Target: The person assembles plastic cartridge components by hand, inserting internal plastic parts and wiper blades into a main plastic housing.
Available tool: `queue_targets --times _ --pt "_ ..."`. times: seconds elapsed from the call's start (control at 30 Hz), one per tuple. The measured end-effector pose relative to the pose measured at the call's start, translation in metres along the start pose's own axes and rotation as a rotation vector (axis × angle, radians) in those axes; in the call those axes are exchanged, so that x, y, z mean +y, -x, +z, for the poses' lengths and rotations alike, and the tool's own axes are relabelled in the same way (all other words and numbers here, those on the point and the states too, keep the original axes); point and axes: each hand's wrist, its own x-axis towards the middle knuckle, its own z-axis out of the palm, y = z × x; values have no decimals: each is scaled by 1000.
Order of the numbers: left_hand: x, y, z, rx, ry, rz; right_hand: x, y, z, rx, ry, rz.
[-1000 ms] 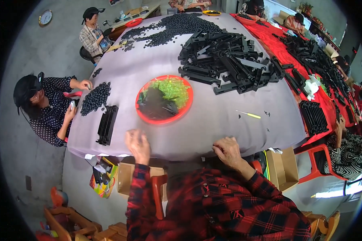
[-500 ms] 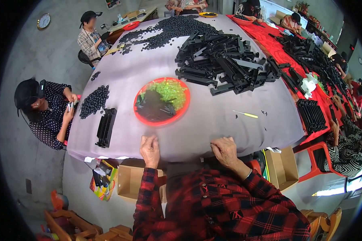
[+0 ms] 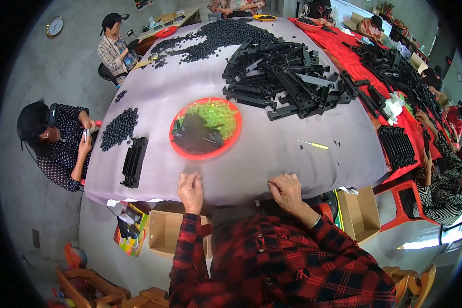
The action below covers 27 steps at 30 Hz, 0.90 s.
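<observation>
Both hands, left [image 3: 191, 191] and right [image 3: 286, 192], rest empty with loosely curled grip on the table [image 3: 251, 169] edge, the red tray [image 3: 206, 128] just beyond the left.

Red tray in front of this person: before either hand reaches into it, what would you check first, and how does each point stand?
1. Left hand free: ok, it rests on the table edge holding nothing that shows.
2. Right hand free: ok, also on the edge, nothing visible in it.
3. Path to the red tray: ok, only bare grey cloth lies between hands and tray.
4. Tray stocked: ok, green pieces and black pieces lie in it.
5. Yellow tool at hand: ok, it lies loose on the cloth beyond the right hand.
6. Kind of small parts in the tray: cannot tell, too small.
</observation>
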Motion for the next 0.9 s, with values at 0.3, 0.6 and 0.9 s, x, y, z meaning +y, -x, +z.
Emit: queue_targets --times 0.3,0.6,0.9 --pt "132 -43 -65 205 481 146 6 3 0 -9 4 5" --pt "204 -97 -257 -1365 1348 310 2 1 4 11 -11 -9" --pt "213 -100 -266 -1260 1401 378 4 2 1 57 -1 -26"
